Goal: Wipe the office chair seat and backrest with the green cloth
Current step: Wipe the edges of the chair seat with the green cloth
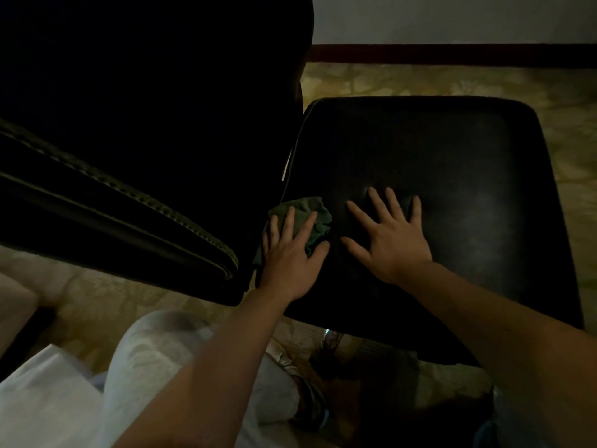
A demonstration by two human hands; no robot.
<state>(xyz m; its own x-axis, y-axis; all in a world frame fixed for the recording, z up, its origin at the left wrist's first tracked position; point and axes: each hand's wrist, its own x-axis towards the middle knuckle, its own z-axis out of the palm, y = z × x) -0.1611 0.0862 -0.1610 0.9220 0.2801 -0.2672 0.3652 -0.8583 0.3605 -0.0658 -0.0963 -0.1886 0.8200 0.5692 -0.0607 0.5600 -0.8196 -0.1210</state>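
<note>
The left hand (290, 253) presses the cloth (309, 204) with straight, spread fingers at the seat's (452, 150) 8 o'clock edge, just beside the backrest (129, 108). At the cloth's 3 o'clock, the right hand (392, 240) lies flat on the seat, fingers splayed.

Dim room, low light throughout. Pale plain wall (452, 17) at the far side. A dark reddish-brown baseboard (452, 54) runs along its foot. Floor: yellowish carpet (420, 80) with a faint leafy pattern, its detail lost in shadow nearer the camera.
</note>
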